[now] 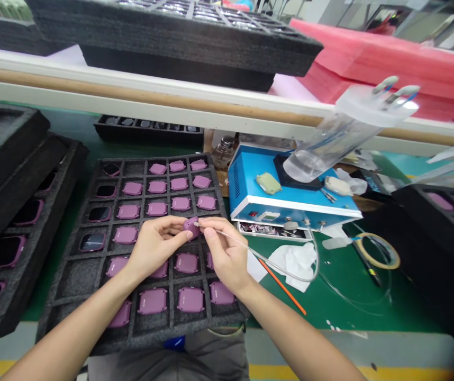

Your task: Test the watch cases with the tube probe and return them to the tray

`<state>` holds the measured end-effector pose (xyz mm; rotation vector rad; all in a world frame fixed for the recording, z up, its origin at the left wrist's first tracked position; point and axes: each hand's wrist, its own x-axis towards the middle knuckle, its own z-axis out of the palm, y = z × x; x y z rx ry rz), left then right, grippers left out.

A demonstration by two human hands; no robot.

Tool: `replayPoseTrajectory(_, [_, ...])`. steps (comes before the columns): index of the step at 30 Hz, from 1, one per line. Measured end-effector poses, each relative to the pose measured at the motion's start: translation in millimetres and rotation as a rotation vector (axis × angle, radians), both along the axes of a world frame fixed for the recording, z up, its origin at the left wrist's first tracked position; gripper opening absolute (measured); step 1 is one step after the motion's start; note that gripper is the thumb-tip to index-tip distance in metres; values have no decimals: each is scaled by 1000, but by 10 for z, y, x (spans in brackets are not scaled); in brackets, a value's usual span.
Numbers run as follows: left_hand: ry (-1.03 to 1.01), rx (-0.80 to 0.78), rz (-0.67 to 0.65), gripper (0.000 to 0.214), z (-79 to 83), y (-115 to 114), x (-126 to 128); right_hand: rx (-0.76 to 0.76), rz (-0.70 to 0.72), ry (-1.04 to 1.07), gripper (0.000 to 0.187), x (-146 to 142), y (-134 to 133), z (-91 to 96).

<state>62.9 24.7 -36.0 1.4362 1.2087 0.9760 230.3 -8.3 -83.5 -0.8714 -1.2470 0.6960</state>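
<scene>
While both hands meet just above a black foam tray [76, 280], the left hand [155, 248] grips a purple rounded-square casing [191, 227] between thumb and fingertips, tilted up off the tray. The right hand [227, 251] is closed in a pinch around a thin clear tube [266, 259], whose fine metal tip [197, 224] reaches the casing's edge, right beside the left fingertips.

Under and ahead of the hands, the tray's square cells hold more purple casings [157, 206], with a few dark-faced ones in the column on the left. Further left of the left hand lie stacked foam trays [12, 174] holding similar pieces.

Ahead of the right hand stands a blue bench machine [251, 180], with a pale green part [269, 183] resting on top. A clear plastic cylinder [330, 143] hangs tilted above it, and a small glass bottle [224, 152] stands just behind it. The tube runs from the right hand toward this machine, looping over a crumpled white cloth [294, 264].

An orange stick [282, 286] lies on the green bench mat [342, 296] just below the cloth, and a ring of yellow tape [378, 251] sits further right. Pink foam sheets [389, 79] are piled high up, ahead and to the right of the hands.
</scene>
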Motion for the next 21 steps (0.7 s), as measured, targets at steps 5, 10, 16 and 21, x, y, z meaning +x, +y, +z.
replayPoseTrajectory(5, [162, 102, -79, 31, 160, 19, -53, -10, 10, -24, 16, 26, -41, -34])
replayPoseTrajectory(10, [684, 346, -31, 28, 487, 563, -358, -73, 9, 11, 15, 34, -106, -78])
replayPoseTrajectory(16, [1211, 324, 122, 36, 642, 1561, -868, -104, 22, 24, 18, 4, -117, -94])
replayPoseTrajectory(21, [1134, 327, 82, 43, 496, 1724, -970, -98, 14, 24, 19, -4, -113, -83])
